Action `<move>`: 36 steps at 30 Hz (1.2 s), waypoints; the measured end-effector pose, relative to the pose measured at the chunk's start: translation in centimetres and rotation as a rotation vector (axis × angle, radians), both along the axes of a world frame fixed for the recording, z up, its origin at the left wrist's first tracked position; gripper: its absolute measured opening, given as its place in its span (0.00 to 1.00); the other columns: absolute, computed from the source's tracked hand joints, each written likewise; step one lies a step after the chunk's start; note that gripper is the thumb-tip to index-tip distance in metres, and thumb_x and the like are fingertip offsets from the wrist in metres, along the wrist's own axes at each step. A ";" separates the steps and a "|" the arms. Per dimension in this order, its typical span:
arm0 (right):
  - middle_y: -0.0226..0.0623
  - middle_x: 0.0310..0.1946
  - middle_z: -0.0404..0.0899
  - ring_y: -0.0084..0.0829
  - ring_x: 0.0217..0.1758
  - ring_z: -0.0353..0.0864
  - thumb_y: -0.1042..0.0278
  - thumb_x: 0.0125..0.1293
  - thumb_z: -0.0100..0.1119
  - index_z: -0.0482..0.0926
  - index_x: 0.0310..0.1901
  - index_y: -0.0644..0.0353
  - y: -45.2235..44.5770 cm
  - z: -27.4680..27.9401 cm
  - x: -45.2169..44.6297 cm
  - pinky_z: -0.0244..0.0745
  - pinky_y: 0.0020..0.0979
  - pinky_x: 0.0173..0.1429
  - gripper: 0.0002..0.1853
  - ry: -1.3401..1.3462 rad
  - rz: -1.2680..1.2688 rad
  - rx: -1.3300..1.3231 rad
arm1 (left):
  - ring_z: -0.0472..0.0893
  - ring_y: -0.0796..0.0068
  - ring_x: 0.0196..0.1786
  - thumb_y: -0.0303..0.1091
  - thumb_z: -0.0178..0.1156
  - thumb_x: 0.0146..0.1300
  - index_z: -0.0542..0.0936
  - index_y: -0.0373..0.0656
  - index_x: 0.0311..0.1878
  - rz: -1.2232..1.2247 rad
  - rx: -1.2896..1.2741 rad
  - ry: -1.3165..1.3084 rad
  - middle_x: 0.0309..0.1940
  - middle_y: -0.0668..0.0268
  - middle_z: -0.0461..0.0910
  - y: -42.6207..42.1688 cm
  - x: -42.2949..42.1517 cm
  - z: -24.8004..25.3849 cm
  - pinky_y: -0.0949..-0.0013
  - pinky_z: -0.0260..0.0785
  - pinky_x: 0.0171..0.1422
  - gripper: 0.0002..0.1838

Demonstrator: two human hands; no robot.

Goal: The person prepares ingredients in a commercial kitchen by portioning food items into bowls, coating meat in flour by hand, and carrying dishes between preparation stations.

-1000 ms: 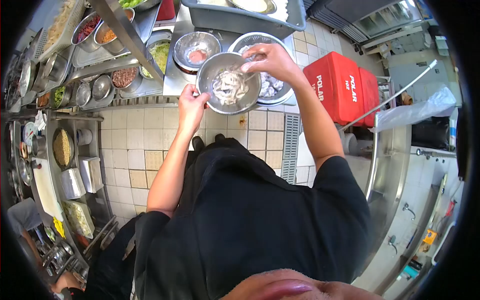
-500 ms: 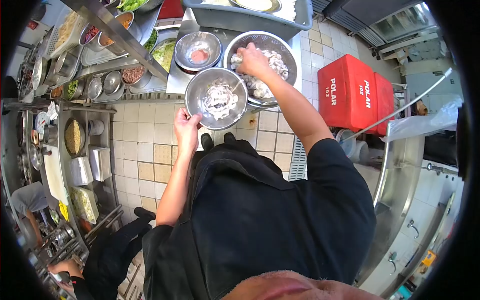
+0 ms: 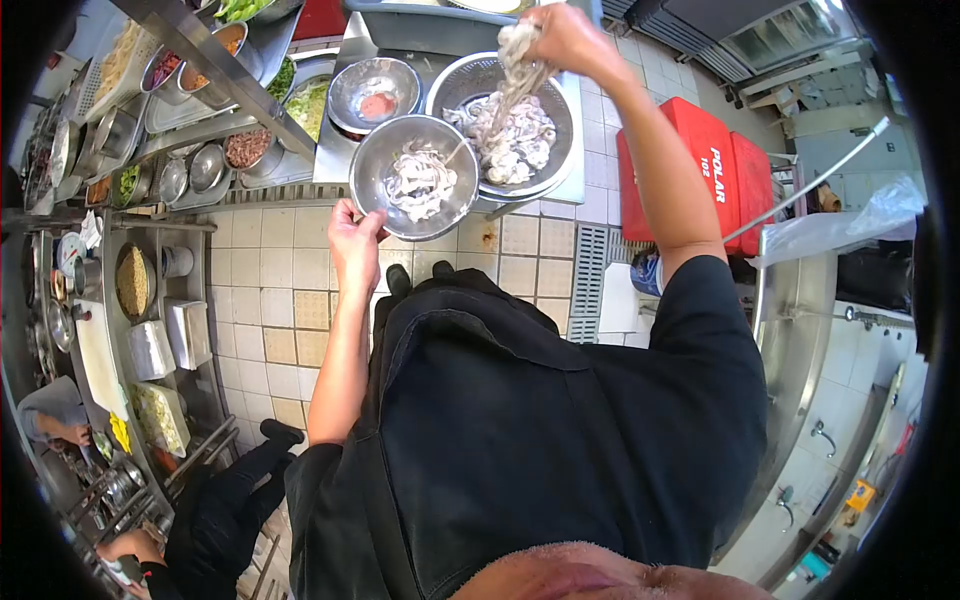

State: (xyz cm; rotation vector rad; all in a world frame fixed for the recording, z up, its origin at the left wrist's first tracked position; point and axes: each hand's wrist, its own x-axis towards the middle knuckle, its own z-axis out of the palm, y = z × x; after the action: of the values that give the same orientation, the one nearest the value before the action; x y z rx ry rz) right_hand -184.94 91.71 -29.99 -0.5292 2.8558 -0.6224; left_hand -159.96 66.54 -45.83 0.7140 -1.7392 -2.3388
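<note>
My left hand (image 3: 354, 242) grips the near-left rim of a steel mixing bowl (image 3: 374, 168), thumb over the edge. In that bowl lie pale, stringy pieces that look like squid (image 3: 420, 183). Behind it to the right, a steel colander (image 3: 562, 120) on the counter holds a larger heap of the same squid (image 3: 518, 145). Raised above the colander's far side, my right hand (image 3: 572, 42) is closed round a clump of squid (image 3: 520, 48), with strands hanging toward the heap. Its fingertips are partly hidden by the squid.
Another steel bowl (image 3: 345, 92) with something pinkish stands behind the held one. A grey tub (image 3: 420, 32) is at the back. Red POLAR boxes (image 3: 690, 130) stand on the right. Shelves with ingredient pans (image 3: 250, 150) line the left, where other people (image 3: 215, 510) are.
My right hand has risen out of the colander, bringing up a clump of squid. My left hand still holds the bowl; the view has shifted slightly.
</note>
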 end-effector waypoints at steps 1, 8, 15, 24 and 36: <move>0.45 0.31 0.84 0.37 0.36 0.85 0.64 0.52 0.65 0.83 0.41 0.60 -0.1 2.7 1.3 0.78 0.34 0.42 0.15 0.074 0.065 -0.021 | 0.74 0.82 0.27 0.22 0.59 0.55 0.68 0.46 0.31 -0.001 -0.003 0.000 0.27 0.70 0.76 0.0 -0.2 0.3 0.76 0.71 0.31 0.10; 0.38 0.18 0.79 0.23 0.23 0.80 0.66 0.53 0.65 0.80 0.28 0.65 -1.3 10.8 5.1 0.75 0.28 0.29 0.10 0.101 0.027 -0.261 | 0.74 0.82 0.23 0.22 0.61 0.53 0.67 0.44 0.29 -0.023 -0.008 -0.018 0.24 0.70 0.74 0.3 -2.0 2.0 0.75 0.72 0.29 0.11; 0.26 0.24 0.80 0.16 0.28 0.76 0.70 0.53 0.67 0.81 0.30 0.63 0.2 14.1 4.0 0.72 0.22 0.34 0.07 -0.017 0.311 -0.729 | 0.75 0.81 0.21 0.23 0.62 0.51 0.67 0.42 0.26 -0.082 -0.117 -0.036 0.21 0.68 0.75 1.5 -4.1 2.6 0.74 0.71 0.26 0.11; 0.43 0.37 0.82 0.34 0.40 0.82 0.72 0.49 0.67 0.77 0.42 0.71 -0.2 14.3 4.1 0.78 0.31 0.46 0.18 -0.124 0.578 -1.051 | 0.75 0.79 0.19 0.23 0.62 0.49 0.66 0.42 0.24 -0.119 -0.037 0.017 0.18 0.67 0.74 3.2 -6.9 1.8 0.73 0.68 0.23 0.12; 0.42 0.39 0.84 0.35 0.43 0.83 0.79 0.43 0.66 0.84 0.42 0.59 -3.1 -4.1 6.0 0.76 0.32 0.52 0.19 -0.139 0.424 -0.081 | 0.73 0.82 0.19 0.23 0.62 0.51 0.67 0.45 0.26 -0.141 -0.062 0.033 0.19 0.71 0.73 4.2 -7.5 1.2 0.77 0.66 0.23 0.12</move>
State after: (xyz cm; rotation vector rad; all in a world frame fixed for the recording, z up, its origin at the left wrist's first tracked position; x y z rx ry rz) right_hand -178.91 88.59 -34.13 -1.0229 2.4833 -0.6655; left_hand -167.49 70.72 -44.59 0.5575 -1.8957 -2.3586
